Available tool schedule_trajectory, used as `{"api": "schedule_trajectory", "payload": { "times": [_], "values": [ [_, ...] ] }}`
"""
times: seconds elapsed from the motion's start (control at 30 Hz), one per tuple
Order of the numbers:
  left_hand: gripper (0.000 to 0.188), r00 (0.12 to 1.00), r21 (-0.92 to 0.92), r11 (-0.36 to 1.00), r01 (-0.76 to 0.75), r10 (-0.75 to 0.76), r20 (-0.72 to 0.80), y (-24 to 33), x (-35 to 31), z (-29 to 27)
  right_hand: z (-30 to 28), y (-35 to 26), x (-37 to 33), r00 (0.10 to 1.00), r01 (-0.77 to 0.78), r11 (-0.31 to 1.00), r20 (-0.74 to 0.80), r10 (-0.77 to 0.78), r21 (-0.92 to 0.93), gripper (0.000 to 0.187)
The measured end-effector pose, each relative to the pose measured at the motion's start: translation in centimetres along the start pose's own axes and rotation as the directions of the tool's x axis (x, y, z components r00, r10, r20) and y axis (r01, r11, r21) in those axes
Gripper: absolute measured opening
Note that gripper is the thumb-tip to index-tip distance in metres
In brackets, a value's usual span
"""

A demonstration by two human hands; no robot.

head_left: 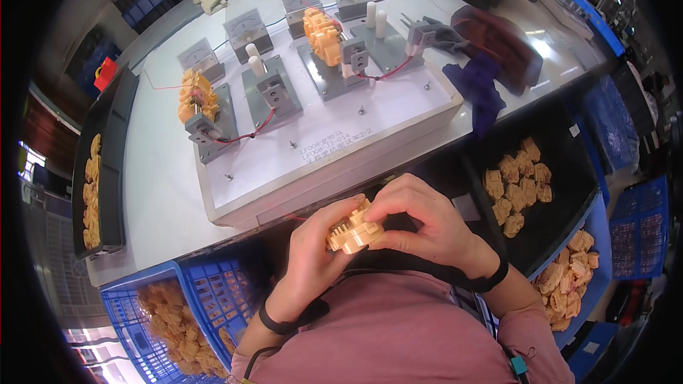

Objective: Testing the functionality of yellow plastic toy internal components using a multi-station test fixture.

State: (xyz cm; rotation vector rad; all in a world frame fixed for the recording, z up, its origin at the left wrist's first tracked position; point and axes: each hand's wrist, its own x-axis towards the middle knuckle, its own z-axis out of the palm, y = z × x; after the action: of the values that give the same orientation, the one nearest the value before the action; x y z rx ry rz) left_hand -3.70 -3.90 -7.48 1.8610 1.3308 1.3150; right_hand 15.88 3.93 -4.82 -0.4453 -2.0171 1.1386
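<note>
Just above my lap, both hands hold a yellow plastic part (353, 237) with a row of small prongs along one side. My left hand (311, 243) grips its left end, fingers wrapped round it. My right hand (435, 226) has thumb and index finger pinched on the right end. Beyond them is a white board (320, 160) bearing several grey fixtures. Similar yellow parts sit in the far-left fixture, one yellow piece (196, 98), and in another fixture right of centre, a second yellow piece (324, 37). White pegs (254, 60) stand on a fixture between these.
Panel meters (247, 31) line the board's back. A dark tray (114, 149) with yellow parts lies left. At right are a black bin (562, 217) and blue bin (601, 267), both holding yellow parts. Blue baskets (186, 291) stand lower left. A purple cloth (478, 89) overhangs the table edge.
</note>
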Motion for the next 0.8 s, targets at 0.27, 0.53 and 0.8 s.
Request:
{"api": "schedule_trajectory", "payload": {
  "times": [0.27, 0.53, 0.8],
  "values": [
    [0.051, 1.000, -0.169, 0.986, 0.008, -0.011, -0.015, -0.8, -0.6, 0.5, 0.9, 0.4, -0.4, 0.999, -0.030, 0.999, -0.033, 0.031, 0.035, 0.039],
    [0.056, 0.991, -0.448, 0.888, 0.104, -0.053, 0.125, -1.0, -0.8, 0.3, 1.2, -0.1, -0.4, 0.997, -0.055, 0.998, -0.057, 0.057, 0.036, 0.034],
    [0.075, 0.948, -0.659, 0.682, 0.318, -0.212, 0.239, -0.5, -1.1, -0.3, 2.8, -0.2, -0.5, 0.990, -0.090, 0.990, -0.101, 0.101, 0.109, 0.035]
  ]
}}
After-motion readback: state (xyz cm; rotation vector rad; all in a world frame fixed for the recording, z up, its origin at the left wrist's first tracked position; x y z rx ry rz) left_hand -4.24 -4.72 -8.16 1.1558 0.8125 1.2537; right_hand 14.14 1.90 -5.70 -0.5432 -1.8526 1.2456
